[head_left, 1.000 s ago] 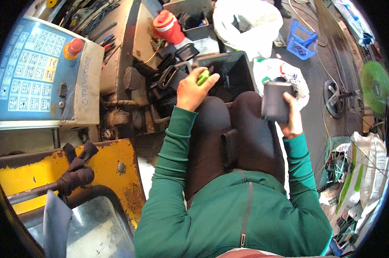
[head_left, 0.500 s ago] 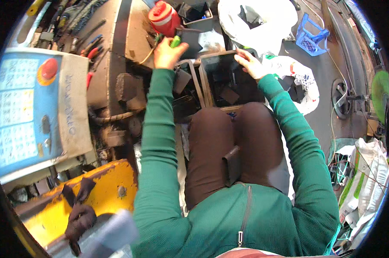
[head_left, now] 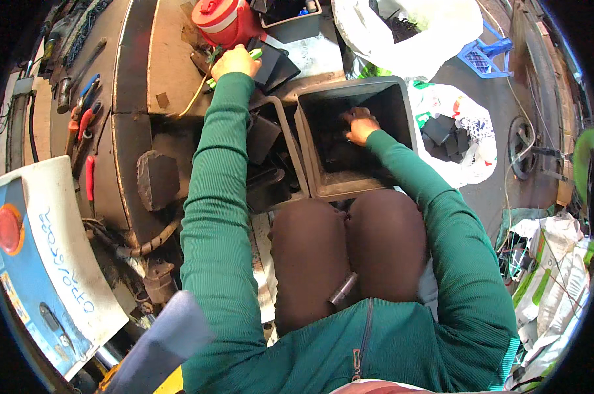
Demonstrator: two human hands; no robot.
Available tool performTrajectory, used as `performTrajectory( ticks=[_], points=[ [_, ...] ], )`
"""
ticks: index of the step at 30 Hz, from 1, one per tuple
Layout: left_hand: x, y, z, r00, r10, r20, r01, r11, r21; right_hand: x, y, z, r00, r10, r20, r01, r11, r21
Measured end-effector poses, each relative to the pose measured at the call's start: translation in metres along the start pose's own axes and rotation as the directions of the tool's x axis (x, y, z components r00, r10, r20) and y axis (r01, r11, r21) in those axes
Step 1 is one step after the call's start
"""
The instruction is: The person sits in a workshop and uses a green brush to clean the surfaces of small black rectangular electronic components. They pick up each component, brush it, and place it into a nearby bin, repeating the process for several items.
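My left hand (head_left: pixel 236 63) is closed around a green-handled tool (head_left: pixel 255 54), whose green ends stick out on both sides of the fist; its working end is hidden. Just right of that fist, black flat parts (head_left: pixel 278 69) lie on the bench. My right hand (head_left: pixel 362 127) reaches down inside a deep dark bin (head_left: pixel 357 190), thumb and forefinger apart. The bin's contents are too dark to make out. A second bin (head_left: pixel 296 148) stands to its left with black moulded pieces (head_left: pixel 264 138) in it. A small dark shiny piece (head_left: pixel 343 289) rests on my lap.
A red jug (head_left: pixel 223 23) and a grey box (head_left: pixel 296 27) stand beyond my left hand. White bags (head_left: pixel 435 39) with black parts sit at the right, near a blue plastic stool (head_left: pixel 484 56). Pliers (head_left: pixel 80 125) lie on the left bench, above a control panel (head_left: pixel 54 262).
My right hand has gone from the bin's far rim down inside it. The left hand still grips the green-handled tool, its fist now turned knuckles-up beside the black parts. The view has shifted.
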State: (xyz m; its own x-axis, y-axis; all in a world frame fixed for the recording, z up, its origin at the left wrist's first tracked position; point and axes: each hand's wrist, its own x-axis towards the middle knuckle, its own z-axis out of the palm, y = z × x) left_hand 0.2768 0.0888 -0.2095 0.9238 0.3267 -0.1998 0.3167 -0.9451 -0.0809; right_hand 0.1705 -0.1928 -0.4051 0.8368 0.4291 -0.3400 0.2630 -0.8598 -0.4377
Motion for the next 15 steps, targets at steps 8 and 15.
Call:
performTrajectory(
  ticks=[8,15],
  points=[
    [-0.007,0.006,0.023,0.985,0.160,-0.071,-0.151,0.982,0.116,0.011,0.003,0.009,1.000,-0.005,0.017,0.008,0.985,-0.175],
    [-0.068,0.014,-0.025,0.894,0.275,-0.355,-0.318,0.945,-0.068,0.009,0.011,-0.005,0.999,-0.048,0.000,0.048,0.981,-0.190]
  ],
)
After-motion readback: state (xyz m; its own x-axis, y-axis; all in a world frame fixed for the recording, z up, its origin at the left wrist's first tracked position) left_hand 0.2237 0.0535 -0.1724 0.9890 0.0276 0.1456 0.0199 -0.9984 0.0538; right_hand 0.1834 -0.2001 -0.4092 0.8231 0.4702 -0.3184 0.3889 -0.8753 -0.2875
